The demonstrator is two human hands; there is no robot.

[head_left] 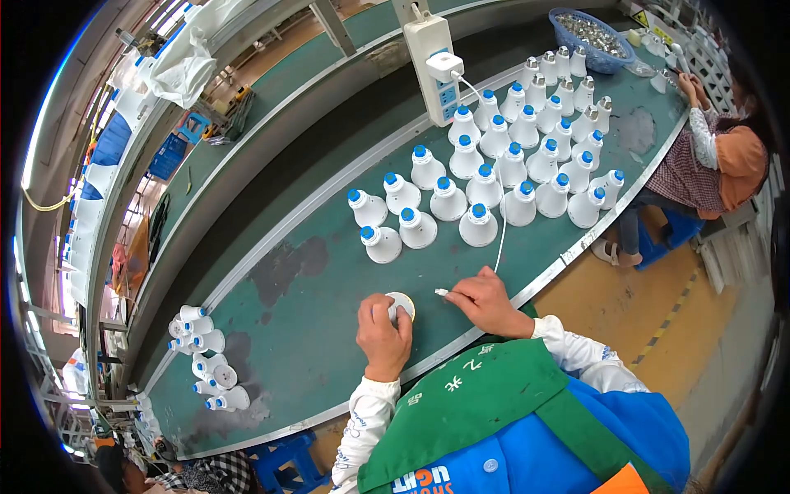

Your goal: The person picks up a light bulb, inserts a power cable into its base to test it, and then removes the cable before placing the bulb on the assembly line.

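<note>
My left hand (383,337) is closed around a white lamp housing (403,301) lying on its side, its round wide end turned up and partly covered by my fingers. To the right of it, my right hand (492,303) pinches a white cable plug (442,291), whose small tip points toward the housing with a gap between them. A thin white cable (503,222) runs up from near my right hand among the standing bulbs. Beyond my hands, several white bulb housings with blue caps (479,226) stand upright in rows on the green table (329,329).
A power strip (430,66) with a white charger (444,66) is mounted at the table's far edge. Several housings (224,375) lie at the left. A blue basket of metal parts (591,37) stands at the far right, near a seated co-worker (724,156).
</note>
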